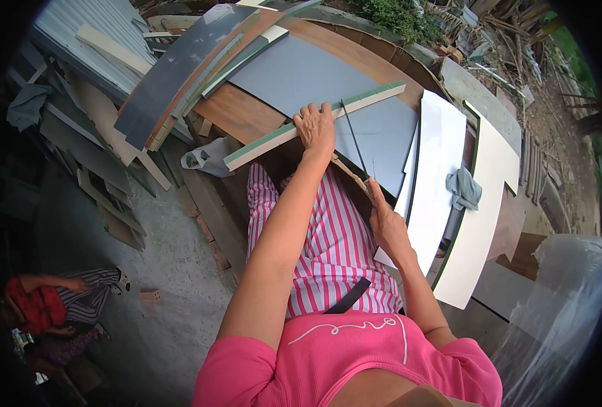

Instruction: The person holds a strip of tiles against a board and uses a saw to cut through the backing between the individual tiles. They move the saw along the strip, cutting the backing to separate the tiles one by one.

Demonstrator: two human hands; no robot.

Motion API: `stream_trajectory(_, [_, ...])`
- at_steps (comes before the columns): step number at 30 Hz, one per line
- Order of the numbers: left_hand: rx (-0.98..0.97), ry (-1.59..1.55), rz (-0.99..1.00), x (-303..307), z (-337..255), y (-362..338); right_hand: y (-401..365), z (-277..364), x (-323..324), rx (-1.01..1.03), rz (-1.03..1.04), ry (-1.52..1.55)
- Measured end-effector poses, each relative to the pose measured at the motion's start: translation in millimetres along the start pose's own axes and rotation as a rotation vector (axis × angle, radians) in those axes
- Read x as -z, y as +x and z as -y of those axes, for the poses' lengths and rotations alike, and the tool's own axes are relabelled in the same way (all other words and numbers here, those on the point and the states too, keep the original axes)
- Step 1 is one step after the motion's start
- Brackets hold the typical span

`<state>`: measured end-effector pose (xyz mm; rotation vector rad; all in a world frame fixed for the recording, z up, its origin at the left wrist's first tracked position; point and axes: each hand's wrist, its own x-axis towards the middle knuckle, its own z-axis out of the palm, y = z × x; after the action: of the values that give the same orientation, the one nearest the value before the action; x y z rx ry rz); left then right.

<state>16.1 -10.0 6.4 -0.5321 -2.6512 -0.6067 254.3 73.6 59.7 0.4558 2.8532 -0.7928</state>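
A long strip (375, 97), green along its top and cream on its side, lies across a grey board (294, 71). My left hand (316, 129) is closed over the strip near its middle. To the right, my right hand (387, 224) grips the near end of a thin dark blade (356, 142); its handle is mostly hidden in the fingers. The blade's far tip touches the strip, right of my left hand. Under the grey board is a brown wooden board (246, 112).
Stacked curved boards (179, 74) stand at the left, near a white plastic bag (209, 157). White panels (438, 169) with a grey cloth (463, 189) lie at the right. Another person (63, 298) sits at the lower left, near a brick (150, 296).
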Motion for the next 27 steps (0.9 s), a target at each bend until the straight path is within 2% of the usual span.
stream_trajectory(9, [-0.042, -0.003, -0.022, 2, -1, -8, 3, -9, 10, -0.115, 0.048, 0.085])
stream_trajectory(11, [-0.047, -0.004, -0.028, 2, -2, -9, 19, -12, -6, 0.021, -0.088, 0.074])
stream_trajectory(20, [-0.041, 0.012, -0.040, 5, -3, -13, 125, 23, -8, 0.142, -0.269, 0.093])
stream_trajectory(24, [-0.037, 0.006, -0.033, 3, -4, -13, 117, 19, -8, 0.162, -0.268, 0.110])
stream_trajectory(27, [-0.033, 0.004, -0.013, 3, -3, -15, 76, 12, -6, 0.064, -0.160, 0.063])
